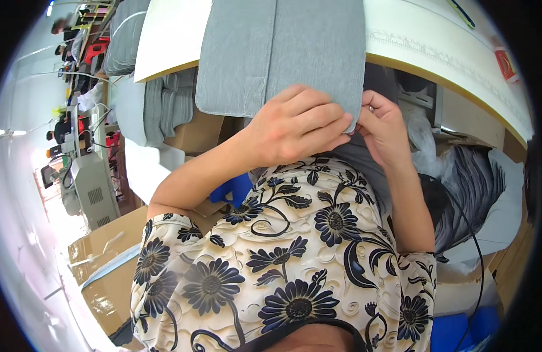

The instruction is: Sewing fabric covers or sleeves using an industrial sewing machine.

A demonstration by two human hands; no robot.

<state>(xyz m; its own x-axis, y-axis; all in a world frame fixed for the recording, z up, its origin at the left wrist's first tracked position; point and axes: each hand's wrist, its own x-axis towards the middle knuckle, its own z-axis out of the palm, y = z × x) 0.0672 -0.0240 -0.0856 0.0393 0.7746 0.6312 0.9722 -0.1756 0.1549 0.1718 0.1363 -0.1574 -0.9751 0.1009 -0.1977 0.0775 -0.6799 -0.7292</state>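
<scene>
A grey fabric panel [306,47] with a vertical seam lies on the white table [429,70] and hangs over its front edge. My left hand [300,126] is closed on the panel's lower right corner, its fingers curled over the fabric. My right hand [381,126] is closed at the same corner, just right of my left fingers, with thumb and index finger bent at the panel's edge. A tiny shiny bit shows between my right fingers, too small to name. Some of both hands' fingertips are hidden.
Several grey panels [156,108] are stacked below and left of the table, near cardboard boxes [101,252]. Dark fabric pieces [470,182] and a black cable lie at the right. Other people [63,132] are at benches and machines along the far left.
</scene>
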